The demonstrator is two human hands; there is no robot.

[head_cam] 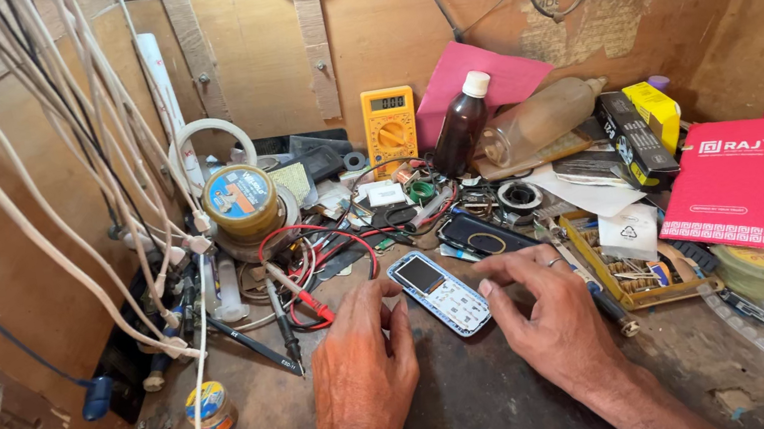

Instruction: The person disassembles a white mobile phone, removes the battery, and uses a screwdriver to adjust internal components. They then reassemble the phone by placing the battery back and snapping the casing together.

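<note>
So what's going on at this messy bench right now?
A person's two hands rest on a cluttered wooden workbench around a small keypad phone lying face up. The left hand sits beside its left edge, and the right hand touches its right side with the fingertips. Neither hand has lifted it. Behind it lie a yellow multimeter, a brown bottle, red and black probe leads and a red box.

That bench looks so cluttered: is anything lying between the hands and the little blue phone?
Nothing visible does. The left hand and right hand lie at either side of the blue phone, fingertips at its edges. The red probe lead lies off to the left.
</note>
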